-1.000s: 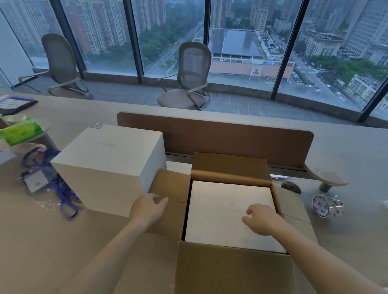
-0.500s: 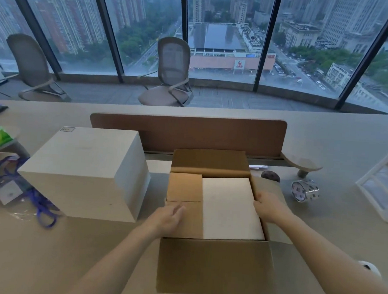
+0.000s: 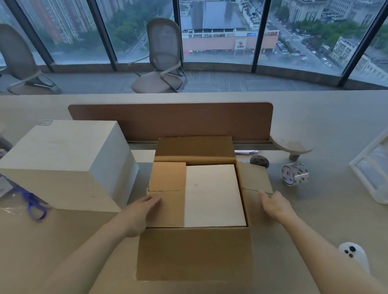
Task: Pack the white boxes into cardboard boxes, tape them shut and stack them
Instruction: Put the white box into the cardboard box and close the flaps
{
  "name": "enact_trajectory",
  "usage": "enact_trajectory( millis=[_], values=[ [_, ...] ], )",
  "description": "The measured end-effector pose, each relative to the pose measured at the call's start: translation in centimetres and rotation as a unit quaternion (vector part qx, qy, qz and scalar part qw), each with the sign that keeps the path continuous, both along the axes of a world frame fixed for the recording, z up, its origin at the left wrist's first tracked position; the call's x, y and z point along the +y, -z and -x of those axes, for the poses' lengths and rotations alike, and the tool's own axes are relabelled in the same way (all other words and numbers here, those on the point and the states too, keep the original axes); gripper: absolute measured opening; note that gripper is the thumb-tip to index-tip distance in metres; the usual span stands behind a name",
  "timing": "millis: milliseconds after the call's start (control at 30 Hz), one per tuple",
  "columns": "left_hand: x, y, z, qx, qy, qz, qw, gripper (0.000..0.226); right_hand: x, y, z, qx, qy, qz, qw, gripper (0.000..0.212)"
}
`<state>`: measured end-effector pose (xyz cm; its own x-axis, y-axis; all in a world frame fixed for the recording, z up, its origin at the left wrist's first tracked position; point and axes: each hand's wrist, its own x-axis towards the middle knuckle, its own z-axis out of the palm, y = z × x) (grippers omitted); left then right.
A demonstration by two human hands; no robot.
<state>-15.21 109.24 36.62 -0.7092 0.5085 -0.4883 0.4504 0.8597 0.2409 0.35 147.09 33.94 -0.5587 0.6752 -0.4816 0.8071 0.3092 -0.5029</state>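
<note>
A cardboard box sits on the surface in front of the person. One white box is already down inside it, and its top shows in the middle of the opening. A second white box waits on the surface just to the left, not packed yet.

The left hand lies flat on the left flap. Its fingers are straight and hold nothing. It seems to be pressing the flap down over the white box so that it does not spring back up.

The right hand reaches to the right flap, which lies open, sloping out to the side. Its fingers are stretched out and touch the flap near its edge, but they grip nothing. The likely next job is to fold this flap in to meet the other one.

The far flap and the near one are open too, so the box is not closed. A roll of tape lies on the surface to the right, close enough to grab once the flaps are down. Taping and stacking are not done yet.
</note>
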Motion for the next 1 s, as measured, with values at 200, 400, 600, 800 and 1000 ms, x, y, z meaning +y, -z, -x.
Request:
enact_trajectory(
  millis=[200,400,600,800,1000],
  values=[
    [0.1,-0.4,-1.2,0.0,0.084,0.092,0.992,0.096,2.5,-1.0,0.9,0.015,-0.007,-0.032,0.999,0.061],
    [0.6,-0.9,-0.5,-0.03,0.092,0.111,0.989,0.096,2.1,-6.8,2.6,-0.037,-0.074,-0.253,0.964,0.057],
    [0.1,-0.6,-0.7,-0.006,0.117,0.125,0.985,0.099,-2.8,-10.0,4.9,0.162,-0.204,-0.074,0.963,0.034],
    [-0.6,-0.8,-1.0,0.03,0.136,0.104,0.985,0.094,-8.2,-6.3,5.2,0.053,-0.286,0.056,0.955,0.038],
    [-1.7,-0.2,0.0,0.024,0.159,0.087,0.983,0.1,-9.2,-5.4,5.2,0.024,-0.265,0.004,0.964,0.041]
  ],
)
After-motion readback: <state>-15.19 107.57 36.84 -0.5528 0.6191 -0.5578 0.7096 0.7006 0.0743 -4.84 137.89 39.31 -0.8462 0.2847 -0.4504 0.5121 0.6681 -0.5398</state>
